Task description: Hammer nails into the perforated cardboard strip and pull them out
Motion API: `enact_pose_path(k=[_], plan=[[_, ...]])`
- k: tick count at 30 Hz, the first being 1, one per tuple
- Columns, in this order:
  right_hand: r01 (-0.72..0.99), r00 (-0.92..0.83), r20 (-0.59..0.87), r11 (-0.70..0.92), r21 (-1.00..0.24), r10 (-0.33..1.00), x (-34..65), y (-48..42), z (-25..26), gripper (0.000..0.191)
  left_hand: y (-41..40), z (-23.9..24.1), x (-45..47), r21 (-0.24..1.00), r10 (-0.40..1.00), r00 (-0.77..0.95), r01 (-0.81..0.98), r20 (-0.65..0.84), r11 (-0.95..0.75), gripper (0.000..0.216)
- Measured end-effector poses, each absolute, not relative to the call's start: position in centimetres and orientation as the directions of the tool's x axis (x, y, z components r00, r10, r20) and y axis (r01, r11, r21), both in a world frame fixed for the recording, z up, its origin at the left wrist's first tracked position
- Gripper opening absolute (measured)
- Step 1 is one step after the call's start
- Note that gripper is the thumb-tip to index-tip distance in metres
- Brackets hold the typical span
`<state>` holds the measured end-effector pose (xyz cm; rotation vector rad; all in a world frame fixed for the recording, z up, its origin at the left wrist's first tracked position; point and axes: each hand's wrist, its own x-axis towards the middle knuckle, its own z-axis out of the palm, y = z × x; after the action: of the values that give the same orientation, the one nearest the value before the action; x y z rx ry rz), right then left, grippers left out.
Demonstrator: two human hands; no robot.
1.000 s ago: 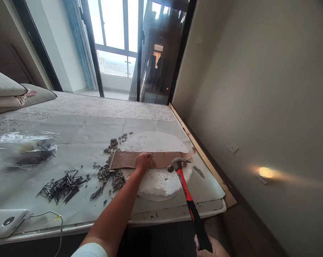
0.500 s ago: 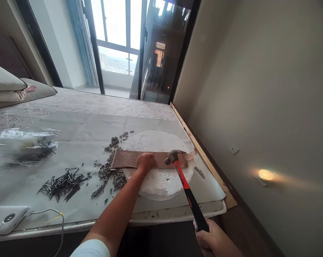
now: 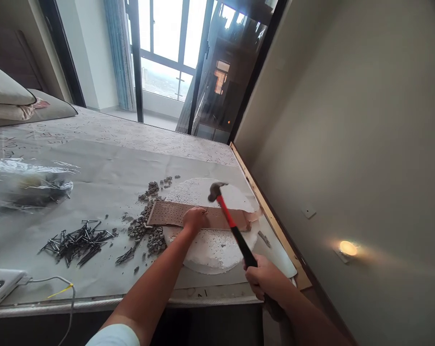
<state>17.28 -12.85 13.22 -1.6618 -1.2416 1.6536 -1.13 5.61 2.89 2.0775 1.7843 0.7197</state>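
Observation:
My right hand (image 3: 267, 278) is wrapped round the black and red handle of a claw hammer (image 3: 235, 228). The hammer's head is raised near the far edge of a brown board (image 3: 224, 218) with rows of small holes in its left part. On that board rests my left hand (image 3: 194, 219), fingers pinched on a thin dark nail (image 3: 204, 211), largely hidden by the fingers. Beneath the board is a round white foam-like slab (image 3: 210, 247) with a pitted surface. A loose pile of nails (image 3: 78, 241) lies to the left, with a smaller bunch of nails (image 3: 125, 255) nearer the slab.
Grey rubble (image 3: 147, 226) is heaped at the slab's left. A plastic bag (image 3: 33, 185) and a white power bank (image 3: 3, 286) with a cable lie further left. Along the right runs a wooden edge (image 3: 262, 194) beside the wall, which has a lit lamp (image 3: 348, 248).
The hammer's head has risen and moved left, away from the board's right part. My right hand has moved up and left with it. My left hand stays on the board; the view has tilted slightly.

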Motion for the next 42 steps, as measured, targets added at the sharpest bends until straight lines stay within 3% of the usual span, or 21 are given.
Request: enact_pose_path(k=[8, 13, 20, 24, 30, 36, 42], plan=[[0.281, -0.113, -0.492, -0.447, -0.849, 0.863, 17.0, -12.5, 15.3, 0.019, 5.6, 2.5, -1.1, 0.511, 0.977, 0.108, 0.839, 0.184, -0.189, 0.024], [0.326, -0.152, -0.558, -0.492, -0.807, 0.816, 17.2, -12.4, 13.4, 0.019, 5.5, 2.4, -1.2, 0.519, 0.977, 0.105, 0.834, 0.185, -0.188, 0.024], [0.282, -0.063, -0.483, -0.448, -0.848, 0.874, 17.4, -12.6, 14.5, 0.020, 5.5, 2.7, -1.2, 0.511, 0.982, 0.104, 0.842, 0.158, -0.172, 0.024], [0.315, -0.112, -0.540, -0.485, -0.816, 0.834, 17.0, -12.4, 13.1, 0.017, 5.6, 2.7, -1.2, 0.499, 0.982, 0.100, 0.850, 0.160, -0.168, 0.024], [0.320, -0.113, -0.472, -0.418, -0.850, 0.874, 16.9, -12.2, 14.2, 0.017, 5.7, 2.4, -1.3, 0.470, 0.977, 0.106, 0.863, 0.186, -0.183, 0.025], [0.356, -0.110, -0.565, -0.499, -0.790, 0.817, 16.5, -12.6, 13.5, 0.019, 5.6, 2.4, -1.4, 0.481, 0.976, 0.108, 0.857, 0.187, -0.187, 0.026], [0.300, -0.060, -0.457, -0.421, -0.856, 0.887, 16.8, -12.3, 13.3, 0.018, 5.6, 2.3, -1.4, 0.454, 0.972, 0.133, 0.866, 0.192, -0.208, 0.030]])
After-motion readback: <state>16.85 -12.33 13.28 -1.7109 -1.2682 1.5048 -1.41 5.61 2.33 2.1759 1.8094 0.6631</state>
